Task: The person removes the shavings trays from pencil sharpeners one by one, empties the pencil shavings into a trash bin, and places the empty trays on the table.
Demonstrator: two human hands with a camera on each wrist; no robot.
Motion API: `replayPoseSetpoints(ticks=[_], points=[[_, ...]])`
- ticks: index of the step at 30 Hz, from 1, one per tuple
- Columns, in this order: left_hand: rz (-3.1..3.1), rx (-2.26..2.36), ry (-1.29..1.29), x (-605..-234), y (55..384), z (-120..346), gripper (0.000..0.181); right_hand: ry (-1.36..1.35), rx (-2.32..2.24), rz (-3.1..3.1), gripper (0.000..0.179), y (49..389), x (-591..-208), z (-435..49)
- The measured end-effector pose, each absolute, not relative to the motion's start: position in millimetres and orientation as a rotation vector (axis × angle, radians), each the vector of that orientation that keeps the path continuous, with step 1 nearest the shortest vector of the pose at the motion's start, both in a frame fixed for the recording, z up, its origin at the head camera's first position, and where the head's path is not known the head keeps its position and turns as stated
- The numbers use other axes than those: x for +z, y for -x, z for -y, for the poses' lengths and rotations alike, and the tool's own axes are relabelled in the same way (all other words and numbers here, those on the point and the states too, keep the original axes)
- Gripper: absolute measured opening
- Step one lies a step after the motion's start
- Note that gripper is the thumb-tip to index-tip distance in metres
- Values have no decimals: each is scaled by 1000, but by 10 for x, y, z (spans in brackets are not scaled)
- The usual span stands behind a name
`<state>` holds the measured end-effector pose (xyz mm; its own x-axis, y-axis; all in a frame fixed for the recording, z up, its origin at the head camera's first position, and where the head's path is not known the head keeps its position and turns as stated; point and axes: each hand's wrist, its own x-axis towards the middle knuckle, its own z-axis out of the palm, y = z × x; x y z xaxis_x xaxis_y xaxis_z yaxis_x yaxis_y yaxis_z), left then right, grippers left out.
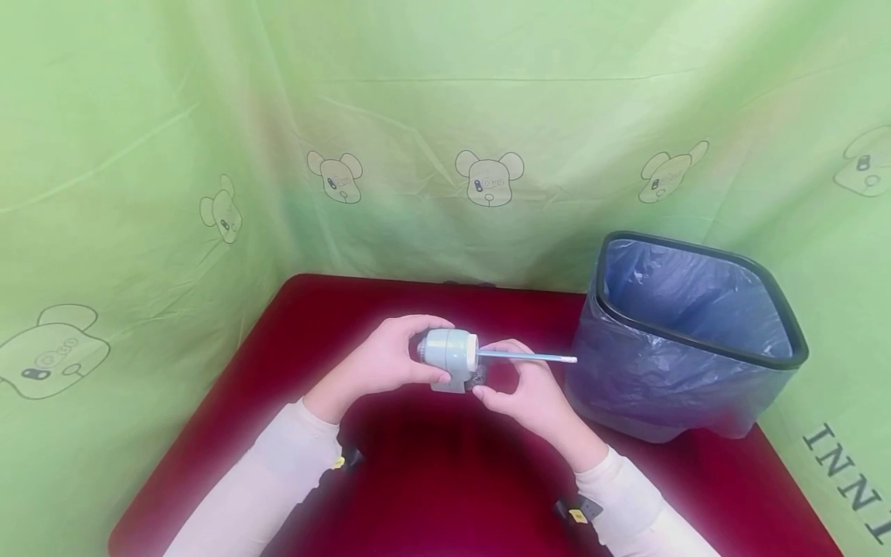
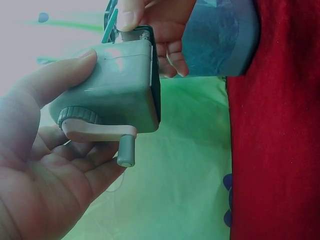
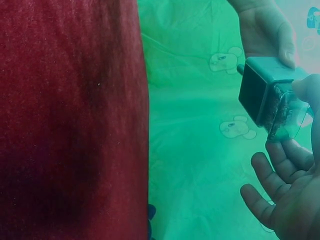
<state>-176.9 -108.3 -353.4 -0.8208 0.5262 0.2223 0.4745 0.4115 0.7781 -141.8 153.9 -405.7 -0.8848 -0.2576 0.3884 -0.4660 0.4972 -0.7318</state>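
Green backdrop (image 1: 557, 46): behind and at both sides, printed with cartoon animal faces (image 1: 489, 189).
Red tabletop (image 1: 445, 487): spread below everything.
Black-rimmed bin (image 1: 785, 309): lined with a bag (image 1: 661, 387), standing at the right.
Left hand (image 1: 386, 360): wrapped round the sharpener (image 1: 448, 352).
Right hand (image 1: 539, 391): thumb and fingers pinching the drawer (image 3: 287, 117).
Sharpener: pale blue, held up between both hands.
Pencil (image 1: 525, 356): jutting from it, toward the bin.
Drawer: see-through, partly out, shavings (image 3: 275, 107) inside.
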Motion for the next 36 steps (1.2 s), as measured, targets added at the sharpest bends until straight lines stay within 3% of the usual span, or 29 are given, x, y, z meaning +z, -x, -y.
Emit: replayPoseSetpoints(ticks=[36], points=[[-2611, 1382, -909, -3567, 1774, 1099, 61, -579, 1309, 2578, 57, 1389, -4064, -1569]])
